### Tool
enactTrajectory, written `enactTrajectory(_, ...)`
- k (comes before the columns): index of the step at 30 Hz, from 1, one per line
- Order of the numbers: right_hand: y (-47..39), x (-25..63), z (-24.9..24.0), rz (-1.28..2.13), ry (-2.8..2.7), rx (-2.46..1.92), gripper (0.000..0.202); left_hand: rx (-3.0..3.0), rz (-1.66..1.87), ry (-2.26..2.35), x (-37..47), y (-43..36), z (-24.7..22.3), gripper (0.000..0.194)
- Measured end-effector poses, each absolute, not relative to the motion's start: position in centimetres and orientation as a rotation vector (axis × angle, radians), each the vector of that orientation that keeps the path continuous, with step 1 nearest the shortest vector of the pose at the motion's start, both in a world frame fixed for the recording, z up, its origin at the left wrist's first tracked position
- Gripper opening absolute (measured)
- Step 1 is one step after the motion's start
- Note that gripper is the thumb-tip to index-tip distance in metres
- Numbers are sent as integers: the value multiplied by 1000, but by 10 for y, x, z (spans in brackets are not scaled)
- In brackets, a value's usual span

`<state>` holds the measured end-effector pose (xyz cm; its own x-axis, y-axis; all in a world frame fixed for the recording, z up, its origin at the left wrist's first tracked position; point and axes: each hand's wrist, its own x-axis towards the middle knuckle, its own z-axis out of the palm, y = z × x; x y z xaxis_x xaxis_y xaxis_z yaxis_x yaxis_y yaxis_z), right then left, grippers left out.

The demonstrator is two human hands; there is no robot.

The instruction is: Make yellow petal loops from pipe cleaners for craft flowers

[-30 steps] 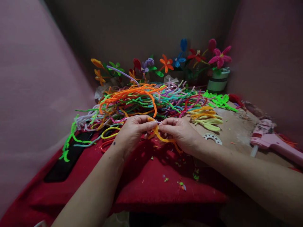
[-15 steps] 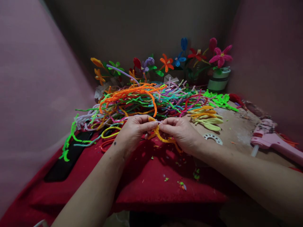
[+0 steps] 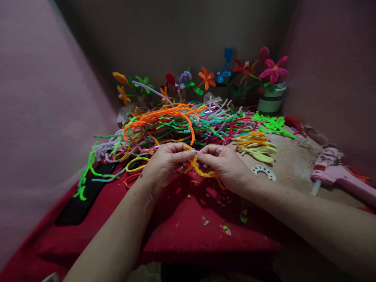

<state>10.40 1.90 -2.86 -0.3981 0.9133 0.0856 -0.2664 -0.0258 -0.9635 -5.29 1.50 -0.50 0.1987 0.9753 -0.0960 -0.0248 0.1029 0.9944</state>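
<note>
Over the red cloth (image 3: 176, 231), my left hand (image 3: 167, 162) pinches an orange-yellow fuzzy stem piece (image 3: 204, 173) between thumb and fingers. My right hand (image 3: 220, 164) is closed at the same piece, its fingertips nearly touching those of my left. The piece is bent and trails down below my right hand. A bit of pale purple shows between the fingertips; its shape is mostly hidden. Just behind my hands lies a large pile of coloured fuzzy stems (image 3: 173, 125), with bright orange ones on top.
Fuzzy flowers (image 3: 207, 78) stand along the back, some by a pale green pot (image 3: 272, 98). At right are yellow petals (image 3: 258, 150), a white arc-shaped piece (image 3: 264, 172) and a pink glue gun (image 3: 337, 174). A black phone (image 3: 79, 207) lies left, under green stems (image 3: 85, 176).
Both hands keep almost the same place and grip. The hanging end of the orange-yellow piece has shifted very slightly.
</note>
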Motion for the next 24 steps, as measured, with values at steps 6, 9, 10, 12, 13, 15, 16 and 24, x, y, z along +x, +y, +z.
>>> enactTrajectory(6, 20, 106, -27, 1676, -1218, -776, 11, 1218, 996, 1091, -54, 15, -5, 14)
enactTrajectory(9, 20, 106, -26, 1687, -1249, -820, 14, 1253, 991, 1096, -55, 16, -8, 14)
enactTrajectory(10, 20, 107, -26, 1685, -1276, -852, 16, 1270, 987, 1099, -56, 16, -9, 14)
enactTrajectory(12, 19, 106, -25, 1674, -1325, -907, 19, 1312, 979, 1109, -55, 16, -11, 15)
enactTrajectory(13, 19, 106, -26, 1669, -1337, -922, 19, 1331, 980, 1112, -55, 16, -12, 16)
enactTrajectory(15, 19, 105, -26, 1662, -1317, -921, 19, 1352, 1006, 1112, -54, 16, -12, 18)
enactTrajectory(16, 20, 105, -26, 1659, -1290, -914, 20, 1355, 1035, 1113, -53, 16, -12, 19)
enactTrajectory(24, 26, 105, -30, 1612, -1128, -894, 16, 1411, 919, 1182, -52, 14, -4, 18)
